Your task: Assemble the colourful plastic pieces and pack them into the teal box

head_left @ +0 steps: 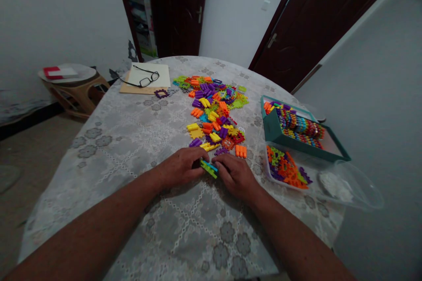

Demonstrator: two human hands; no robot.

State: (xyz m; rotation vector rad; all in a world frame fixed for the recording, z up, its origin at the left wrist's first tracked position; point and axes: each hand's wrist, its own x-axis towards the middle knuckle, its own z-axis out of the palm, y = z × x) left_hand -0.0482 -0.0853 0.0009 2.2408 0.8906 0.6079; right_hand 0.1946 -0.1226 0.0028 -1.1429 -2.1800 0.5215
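Between my two hands, above the near part of the table, is a small stack of toy building pieces [209, 169], lime green with a blue one along its upper side. My left hand [184, 166] grips its left end between thumb and fingers. At the right end, my right hand [235, 174] pinches it with curled fingers. Just beyond my fingertips spreads a pile of loose plastic building pieces [214, 114] in purple, orange, yellow, green and red. An orange ridged piece [241, 152] lies close to my right hand.
On the right stand a green box [273, 127] of colourful stacked pieces and a clear plastic tub [265, 162] of flat pieces, with a clear lid [365, 184] beside it. Eyeglasses [145, 81] rest on paper at the far left of the round table. A stool [79, 92] stands left.
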